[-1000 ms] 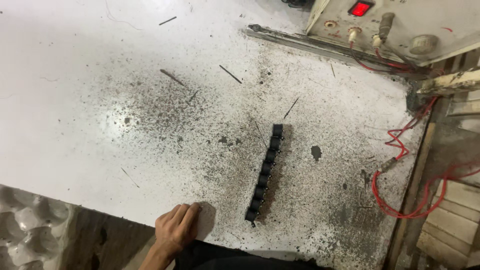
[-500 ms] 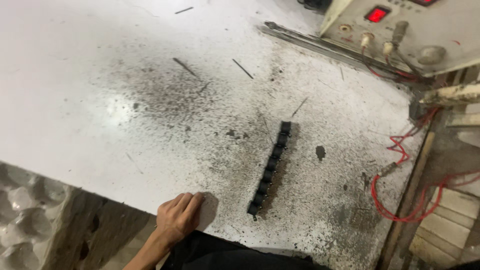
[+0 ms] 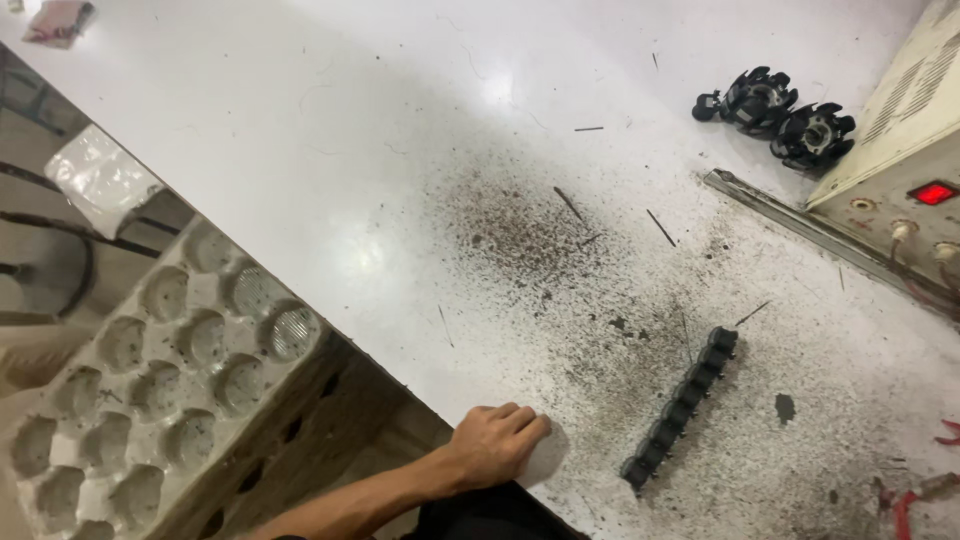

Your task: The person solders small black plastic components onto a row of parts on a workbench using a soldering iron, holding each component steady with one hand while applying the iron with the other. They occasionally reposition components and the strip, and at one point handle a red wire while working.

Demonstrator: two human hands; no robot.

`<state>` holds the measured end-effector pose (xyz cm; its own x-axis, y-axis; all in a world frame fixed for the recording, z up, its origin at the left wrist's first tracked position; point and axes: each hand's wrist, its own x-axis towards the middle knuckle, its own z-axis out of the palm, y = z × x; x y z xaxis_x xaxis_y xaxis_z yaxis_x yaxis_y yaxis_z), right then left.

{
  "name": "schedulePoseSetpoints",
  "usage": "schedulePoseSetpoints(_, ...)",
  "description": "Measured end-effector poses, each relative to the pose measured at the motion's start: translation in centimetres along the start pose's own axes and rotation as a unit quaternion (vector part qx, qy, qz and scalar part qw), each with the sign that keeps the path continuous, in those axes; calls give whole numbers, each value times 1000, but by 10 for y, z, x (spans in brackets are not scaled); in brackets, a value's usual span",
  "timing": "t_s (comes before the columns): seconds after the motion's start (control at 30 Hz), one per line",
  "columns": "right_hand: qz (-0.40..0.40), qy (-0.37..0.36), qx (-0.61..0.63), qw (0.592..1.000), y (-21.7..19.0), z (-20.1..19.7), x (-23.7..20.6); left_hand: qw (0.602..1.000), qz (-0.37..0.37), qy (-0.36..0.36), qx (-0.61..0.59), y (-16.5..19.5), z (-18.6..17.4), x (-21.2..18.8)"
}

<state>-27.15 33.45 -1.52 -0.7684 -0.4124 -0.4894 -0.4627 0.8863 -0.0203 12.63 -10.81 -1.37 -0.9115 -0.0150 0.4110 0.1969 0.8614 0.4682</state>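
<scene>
View has swung left, revealing a moulded tray (image 3: 150,400); one hand (image 3: 495,445), which side unclear, rests at the white surface's (image 3: 300,150) lower edge, fingers together, empty, near the black strip (image 3: 680,405).

I see a white surface (image 3: 300,130), speckled with dark grit around its middle. A black strip (image 3: 681,407) lies on it near the front edge, thin dark slivers (image 3: 660,228) are scattered about, and two black round parts (image 3: 786,113) sit beside a beige box (image 3: 900,130).
</scene>
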Motion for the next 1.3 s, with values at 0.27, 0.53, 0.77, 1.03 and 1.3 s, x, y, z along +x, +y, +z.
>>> schedulePoseSetpoints(0.27,-38,13,52,998,-46,26,-61,999,11,34,-10,3,2,4)
schedulePoseSetpoints(0.53,-28,49,101,993,-86,40,-144,996,2,79,-34,3,11,10)
schedulePoseSetpoints(0.77,-49,194,180,963,-122,24,-179,998,-8,61,-26,2,13,15)
schedulePoseSetpoints(1.03,-185,109,472,855,-106,65,-139,998,-14,58,-33,-3,11,11)
schedulePoseSetpoints(1.3,-131,225,301,917,-132,69,-105,997,-29,62,-18,-4,10,7)
